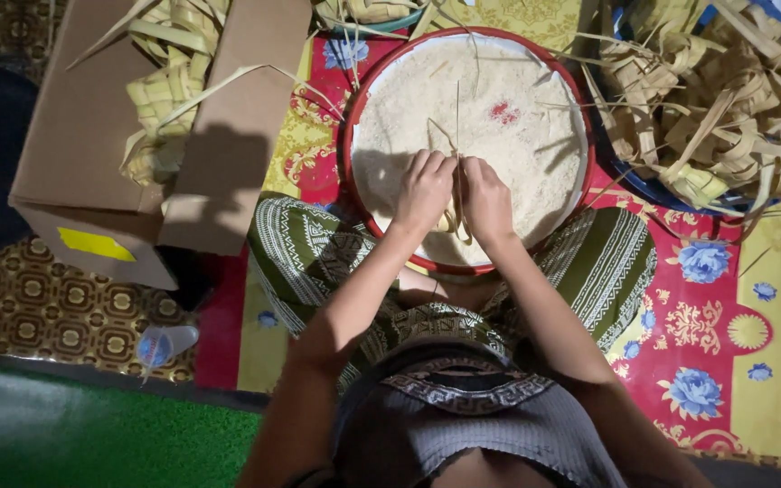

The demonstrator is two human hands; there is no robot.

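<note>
Seated person's patterned green lap cloth (607,262) abuts the near rim of a round red basin (580,194) of pale rice (499,154). Left hand (423,192) and right hand (486,202), side by side above the near rice, pinch a woven palm-leaf pouch (453,220) between closed fingers. Flanking: cardboard box (83,136) on the left, heaped leaf pouches (725,108) on the right; little free room.
</note>
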